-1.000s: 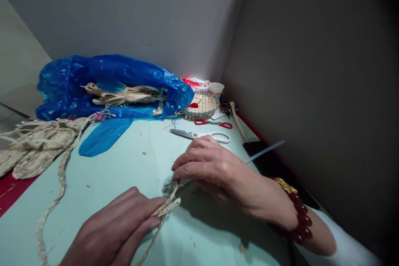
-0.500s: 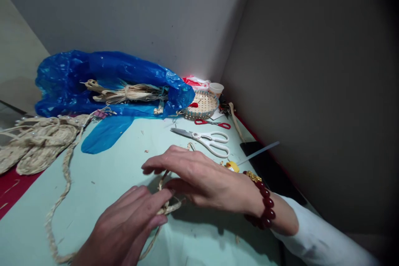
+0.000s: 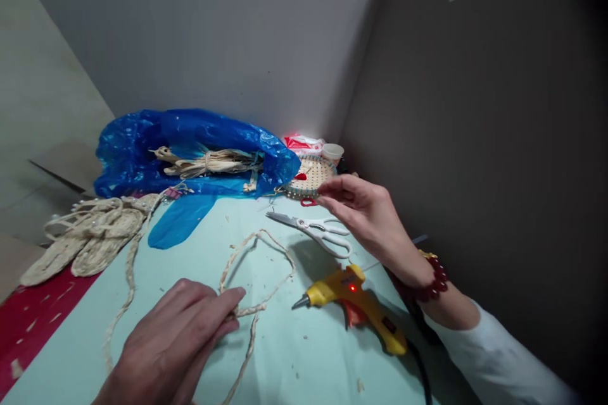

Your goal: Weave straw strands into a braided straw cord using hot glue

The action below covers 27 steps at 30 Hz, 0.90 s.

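Observation:
My left hand [image 3: 175,335] is closed, pinching a braided straw cord [image 3: 251,310] between thumb and fingers just above the table. From that pinch a loop of the cord stands out to the right, and another length trails toward me. My right hand [image 3: 370,215], with a dark red bead bracelet [image 3: 434,281] on the wrist, is raised over the back right of the table. Its thumb and forefinger are a little apart, with nothing visible between them. Below it lie white-handled scissors [image 3: 323,231] and a yellow glue gun [image 3: 354,294] with a red light on.
A blue plastic bag [image 3: 133,158] holds a tied straw bundle [image 3: 213,161] at the back. Woven straw sandals [image 3: 104,231] lie at left on red cloth [image 3: 52,323]. A woven basket [image 3: 313,171], a paper cup [image 3: 333,152] and red-handled scissors [image 3: 308,202] are near the wall.
My right hand has left the cord and moved up and to the right, uncovering the glue gun and the loop. My left hand keeps its pinch. The view has shifted slightly.

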Each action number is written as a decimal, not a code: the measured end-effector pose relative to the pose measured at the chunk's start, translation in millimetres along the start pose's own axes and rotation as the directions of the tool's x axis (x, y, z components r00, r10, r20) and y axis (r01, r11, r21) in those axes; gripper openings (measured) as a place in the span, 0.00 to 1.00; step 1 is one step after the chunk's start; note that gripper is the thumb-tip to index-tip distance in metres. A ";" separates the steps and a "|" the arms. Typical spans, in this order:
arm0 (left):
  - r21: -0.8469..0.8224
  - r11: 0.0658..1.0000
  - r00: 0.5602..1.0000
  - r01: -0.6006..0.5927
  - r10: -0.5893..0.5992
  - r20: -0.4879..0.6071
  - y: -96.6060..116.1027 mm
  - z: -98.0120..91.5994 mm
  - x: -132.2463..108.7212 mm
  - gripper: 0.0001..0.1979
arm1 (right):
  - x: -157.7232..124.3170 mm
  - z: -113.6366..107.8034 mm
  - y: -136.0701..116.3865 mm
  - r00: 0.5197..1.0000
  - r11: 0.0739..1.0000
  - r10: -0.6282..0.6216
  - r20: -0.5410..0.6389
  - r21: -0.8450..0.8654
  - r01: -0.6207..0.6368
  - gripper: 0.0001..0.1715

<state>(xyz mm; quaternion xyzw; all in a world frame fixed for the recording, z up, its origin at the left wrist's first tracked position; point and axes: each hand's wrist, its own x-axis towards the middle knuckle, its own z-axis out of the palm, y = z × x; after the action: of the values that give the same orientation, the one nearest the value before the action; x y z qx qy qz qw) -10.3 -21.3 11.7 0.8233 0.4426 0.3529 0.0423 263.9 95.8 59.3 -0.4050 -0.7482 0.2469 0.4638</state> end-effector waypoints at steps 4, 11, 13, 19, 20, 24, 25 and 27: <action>0.141 0.987 0.993 -0.076 0.088 -0.083 1.8 -7.1 11.5 0.18 | -15.9 2.1 -13.5 0.986 0.990 0.005 0.164 0.141 -0.029 0.02; 0.307 0.934 0.953 -0.185 0.246 -0.174 -3.8 1.8 21.3 0.23 | -36.2 10.6 -43.6 0.955 0.966 0.006 0.295 0.245 -0.082 0.12; 0.328 0.922 0.939 -0.207 0.282 -0.199 -2.9 5.8 22.0 0.25 | -36.6 10.2 -52.0 0.961 0.988 0.028 0.274 0.138 -0.068 0.11; 0.302 0.941 0.962 -0.156 0.213 -0.168 1.5 14.1 22.6 0.25 | -34.2 22.8 -56.6 0.960 0.988 -0.033 0.277 0.153 -0.010 0.04; 0.289 0.946 0.970 -0.144 0.193 -0.149 1.9 15.0 22.9 0.24 | -34.3 26.1 -54.6 0.964 0.983 -0.041 0.261 0.181 -0.007 0.05; 0.199 0.976 0.986 -0.086 0.112 -0.126 4.2 16.7 26.2 0.17 | -35.6 38.2 -48.3 0.992 0.943 0.002 0.130 0.330 -0.045 0.06; 0.176 0.983 0.990 -0.058 0.079 -0.117 5.2 16.6 27.1 0.14 | -35.9 40.5 -48.0 0.992 0.917 0.057 0.113 0.388 -0.097 0.06; 0.144 0.990 0.996 0.000 0.012 -0.083 7.8 15.7 28.6 0.11 | -36.3 43.7 -49.4 0.972 0.833 0.191 0.139 0.501 -0.236 0.07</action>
<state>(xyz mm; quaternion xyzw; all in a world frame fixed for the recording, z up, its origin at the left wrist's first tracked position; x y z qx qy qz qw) 15.2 -0.5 18.4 0.8102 0.4656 0.3542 -0.0368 215.0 38.5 58.6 -0.3369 -0.6238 0.5043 0.4930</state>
